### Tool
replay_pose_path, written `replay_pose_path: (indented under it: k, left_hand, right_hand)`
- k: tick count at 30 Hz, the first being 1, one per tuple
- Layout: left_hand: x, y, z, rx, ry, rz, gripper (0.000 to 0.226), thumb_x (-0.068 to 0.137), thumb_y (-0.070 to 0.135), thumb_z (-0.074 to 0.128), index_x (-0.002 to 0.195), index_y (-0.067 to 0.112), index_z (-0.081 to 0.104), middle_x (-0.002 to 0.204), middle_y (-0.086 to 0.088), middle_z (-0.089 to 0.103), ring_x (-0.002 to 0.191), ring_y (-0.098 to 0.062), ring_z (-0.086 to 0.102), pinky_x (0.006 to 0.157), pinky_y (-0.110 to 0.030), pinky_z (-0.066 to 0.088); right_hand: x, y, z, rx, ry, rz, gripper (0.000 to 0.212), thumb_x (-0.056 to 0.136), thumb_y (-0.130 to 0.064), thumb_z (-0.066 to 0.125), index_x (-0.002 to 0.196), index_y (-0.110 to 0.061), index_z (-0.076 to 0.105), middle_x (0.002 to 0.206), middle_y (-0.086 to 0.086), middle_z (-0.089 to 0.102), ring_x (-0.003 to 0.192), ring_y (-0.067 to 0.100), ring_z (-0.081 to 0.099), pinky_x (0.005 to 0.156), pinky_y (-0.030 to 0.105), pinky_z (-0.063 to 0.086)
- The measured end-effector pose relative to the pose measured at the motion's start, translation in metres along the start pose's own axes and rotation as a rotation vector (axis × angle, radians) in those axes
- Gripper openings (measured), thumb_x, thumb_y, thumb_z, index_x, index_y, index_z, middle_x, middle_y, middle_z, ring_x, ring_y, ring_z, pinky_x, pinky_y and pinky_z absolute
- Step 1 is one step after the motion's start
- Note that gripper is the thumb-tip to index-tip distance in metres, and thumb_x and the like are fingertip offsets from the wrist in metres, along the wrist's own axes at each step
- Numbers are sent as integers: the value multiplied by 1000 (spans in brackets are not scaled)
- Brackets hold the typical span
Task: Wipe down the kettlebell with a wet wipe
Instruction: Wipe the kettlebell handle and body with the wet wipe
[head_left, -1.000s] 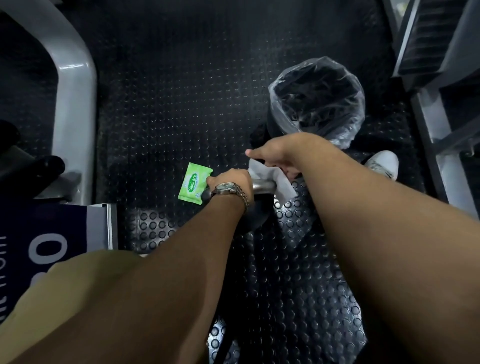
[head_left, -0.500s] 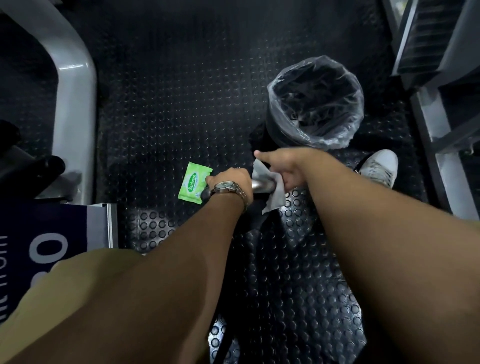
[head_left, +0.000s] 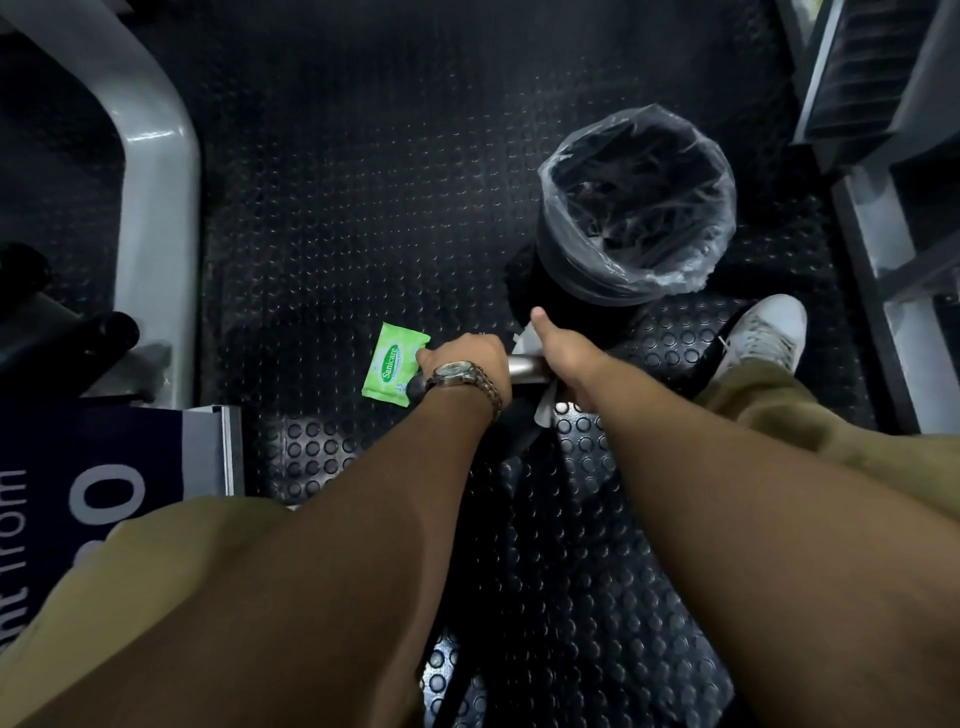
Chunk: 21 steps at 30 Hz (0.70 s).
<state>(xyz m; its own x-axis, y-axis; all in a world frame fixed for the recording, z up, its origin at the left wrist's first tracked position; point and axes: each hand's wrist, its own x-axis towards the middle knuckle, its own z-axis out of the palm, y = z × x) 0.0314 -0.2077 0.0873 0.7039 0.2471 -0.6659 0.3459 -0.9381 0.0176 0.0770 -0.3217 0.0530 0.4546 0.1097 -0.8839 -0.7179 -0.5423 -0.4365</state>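
The kettlebell's silver handle (head_left: 527, 369) shows between my two hands; its dark body (head_left: 511, 423) lies mostly hidden under my arms on the black studded floor. My left hand (head_left: 470, 361), with a wristwatch, grips the handle's left end. My right hand (head_left: 563, 351) wraps a white wet wipe (head_left: 545, 408) round the handle's right part, thumb pointing away from me. A corner of the wipe hangs below the handle. A green pack of wet wipes (head_left: 393, 366) lies on the floor just left of my left hand.
A black bin lined with a clear bag (head_left: 636, 208) stands just beyond the kettlebell. My white shoe (head_left: 763, 330) is to the right. A grey machine frame (head_left: 156, 218) runs along the left, a metal rack (head_left: 893, 260) along the right.
My right hand with the wipe has slid toward me along the handle's right side, and its thumb now sticks up. The left hand keeps its grip in the same place.
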Motion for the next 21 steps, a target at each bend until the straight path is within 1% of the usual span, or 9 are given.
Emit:
replay_pose_path:
  k: [2,4,7,10,13,14,16,19,21]
  left_hand:
    - [1,1,1,-5,-14,-24,37,79,16,68,115,24,63,106,-2,69,107,-31,66,106,-57,35]
    - [2,1,0,-4,-37,-37,41,78,18,71,118,24,63,108,-2,68,109,-32,65,107,-58,36]
    - [2,1,-3,-2,-64,-15,44,80,22,72,122,24,61,116,-1,68,115,-30,64,109,-56,33]
    - [1,0,-3,-11,-39,-12,43,85,23,69,127,23,60,118,-1,68,114,-29,64,109,-54,34]
    - [1,-1,-1,-20,-23,-4,45,84,17,67,128,23,60,117,0,67,114,-29,64,110,-56,33]
    - [1,-1,-1,-20,-22,-2,44,83,17,67,127,23,60,114,0,68,112,-29,64,110,-56,33]
    - [1,-2,0,-20,-13,4,38,82,16,66,119,23,62,104,0,69,105,-28,66,109,-56,33]
    - [1,-1,0,-17,-1,6,35,82,15,66,117,22,62,104,0,69,104,-28,67,108,-54,34]
    - [2,-1,-1,-18,-12,-2,38,84,17,65,121,23,61,111,-1,69,110,-29,65,108,-53,35]
  right_hand:
    - [29,-15,-12,-111,-105,20,84,80,-85,46,131,-20,60,135,16,62,113,35,66,105,58,48]
    - [38,-42,-25,-239,-200,98,93,80,-80,54,147,-16,46,145,21,56,108,43,70,102,67,48]
    - [-24,-90,-26,-488,-267,99,79,95,-68,50,130,2,58,130,23,65,113,41,69,105,57,49]
    - [-36,-88,-15,-664,-234,-3,60,103,-60,43,101,-4,64,105,13,67,93,28,66,100,44,51]
    - [-31,-49,-1,-717,-130,-166,60,107,-57,33,126,-10,65,138,16,61,120,30,59,107,40,40]
    - [-28,-35,-1,-658,-98,-171,63,107,-59,32,131,-10,64,141,16,60,118,28,58,104,37,38]
    - [-26,-18,-4,-544,-41,-151,64,106,-62,31,127,-12,66,136,15,63,104,23,59,94,34,36]
    - [-28,-31,-16,-596,-67,-130,67,106,-60,32,139,-8,59,142,15,58,121,31,57,99,39,38]
    - [-36,-56,-16,-647,-143,-119,64,106,-59,37,139,-8,58,140,16,58,117,34,60,100,43,45]
